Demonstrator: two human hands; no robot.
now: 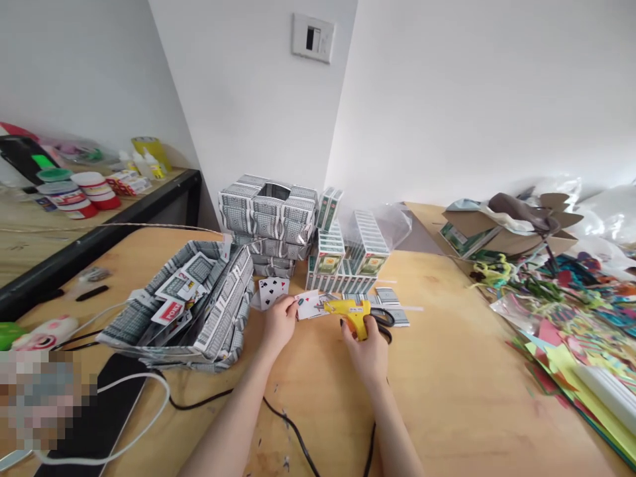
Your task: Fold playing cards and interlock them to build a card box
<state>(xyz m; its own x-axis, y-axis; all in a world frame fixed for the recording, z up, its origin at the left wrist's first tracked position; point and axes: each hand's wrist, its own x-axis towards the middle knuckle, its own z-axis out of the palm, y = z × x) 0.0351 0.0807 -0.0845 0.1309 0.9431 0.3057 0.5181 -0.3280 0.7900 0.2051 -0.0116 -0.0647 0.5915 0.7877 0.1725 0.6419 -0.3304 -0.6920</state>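
Observation:
In my right hand (366, 348) is a yellow hot glue gun (349, 309), its nozzle pointing left. My left hand (279, 326) pinches the left edge of a white playing card (309, 307) with red marks, just in front of that nozzle. Another playing card (273, 289), a spade, lies face up behind my left hand. Black-handled scissors (383, 319) rest partly hidden beyond the glue gun, by some grey-patterned cards (399, 314). To the left stands a box built of folded cards (226, 311), with loose cards inside.
Behind my hands are stacked card-built boxes (268, 212) and rows of green card packs (330, 255). Paper and yarn scraps (556, 318) cover the right side. A black cable (293, 427) crosses the front, and a white cable (166, 404) loops at left.

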